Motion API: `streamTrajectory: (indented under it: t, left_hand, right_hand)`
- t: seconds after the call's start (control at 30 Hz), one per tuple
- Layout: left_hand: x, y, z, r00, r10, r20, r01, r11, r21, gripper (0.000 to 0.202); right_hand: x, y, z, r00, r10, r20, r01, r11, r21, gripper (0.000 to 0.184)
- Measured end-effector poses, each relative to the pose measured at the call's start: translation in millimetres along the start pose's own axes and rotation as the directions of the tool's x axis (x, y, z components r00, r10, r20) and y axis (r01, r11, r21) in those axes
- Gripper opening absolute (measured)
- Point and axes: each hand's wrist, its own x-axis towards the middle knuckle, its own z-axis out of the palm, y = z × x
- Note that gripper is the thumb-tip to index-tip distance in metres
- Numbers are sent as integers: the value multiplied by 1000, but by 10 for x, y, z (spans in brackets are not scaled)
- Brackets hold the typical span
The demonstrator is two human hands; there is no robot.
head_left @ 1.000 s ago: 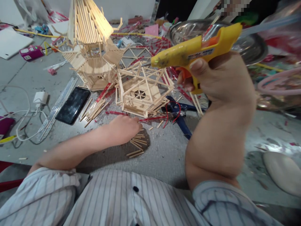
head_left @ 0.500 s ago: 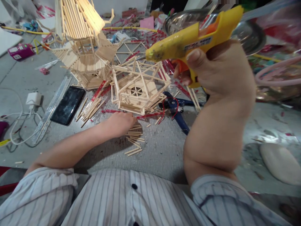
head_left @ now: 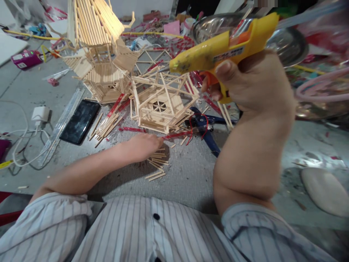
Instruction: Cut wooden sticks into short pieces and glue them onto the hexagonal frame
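Note:
My right hand [head_left: 245,78] is closed round the handle of a yellow hot glue gun [head_left: 201,52], with fingers at its orange trigger. The gun's metal nozzle points left, over an open hexagonal frame of wooden sticks [head_left: 166,96]. My left hand [head_left: 148,145] rests low over a small pile of short wooden sticks [head_left: 158,163] in front of that frame. Its fingers are curled downward and mostly hidden, so what they pinch does not show. Behind and left stands a tiered stick-built pagoda [head_left: 102,69].
A black phone [head_left: 80,122] lies left, near loose sticks [head_left: 107,129] and a white charger [head_left: 40,114] with cables. Blue-handled pliers [head_left: 207,133] lie right of the frame. A metal basin [head_left: 291,43] stands behind the glue gun. A pale rounded object [head_left: 324,191] sits far right.
My left hand has shifted slightly to the right over the short sticks. The glue gun stays in my right hand at nearly the same place. The whole view has drifted a little.

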Motion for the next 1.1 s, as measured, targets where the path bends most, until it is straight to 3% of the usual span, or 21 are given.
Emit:
streamTrajectory:
  t: [0.13, 0.23, 0.3, 0.4, 0.47, 0.53, 0.63, 0.77, 0.93, 1.03, 1.1]
  left_hand:
    - [-43, -25, -99, 1000, 0, -10, -1, 989, -151, 31]
    - [-109, -112, -280, 993, -34, -116, -26, 880, -474, 17]
    - [-151, -211, -376, 973, -100, -209, -87, 680, -728, 9]
    - [-185, -381, -417, 940, -270, -210, -122, 309, -943, 19]
    - [-190, -476, -400, 906, -372, -204, -158, 151, -976, 26]
    - [-191, -537, -387, 868, -449, -211, -204, 63, -977, 29]
    - [-206, -585, -409, 805, -553, -213, -217, 61, -974, 23]
    - [-257, -682, -471, 699, -668, -255, -164, 197, -967, 21]
    - [-348, -863, -520, 556, -776, -298, -216, 212, -953, 18]
    - [-375, -901, -532, 513, -797, -318, -235, 226, -945, 16]
    - [-372, -899, -528, 516, -791, -328, -228, 243, -943, 10]
  right_hand:
    - [-6, -22, -14, 1000, -4, 10, 3, 1000, 23, 52]
    - [-3, -39, -12, 999, -14, 28, 12, 998, 57, 48]
    - [4, -43, -1, 999, -18, 27, 15, 997, 77, 50]
    - [15, -38, 19, 1000, -8, 12, 7, 997, 82, 54]
    - [19, -32, 27, 1000, 9, -1, -9, 997, 75, 54]
    - [22, -29, 30, 1000, 23, -2, -23, 997, 69, 57]
    - [22, -43, 31, 998, 63, 20, -64, 997, 52, 60]
    - [20, -67, 53, 985, 167, 47, -168, 986, 9, 63]
    - [16, -14, 98, 954, 218, 206, -196, 973, -119, 57]
    - [20, 6, 126, 932, 253, 258, -202, 957, -208, 55]
    - [27, -2, 148, 923, 266, 277, -201, 949, -241, 55]
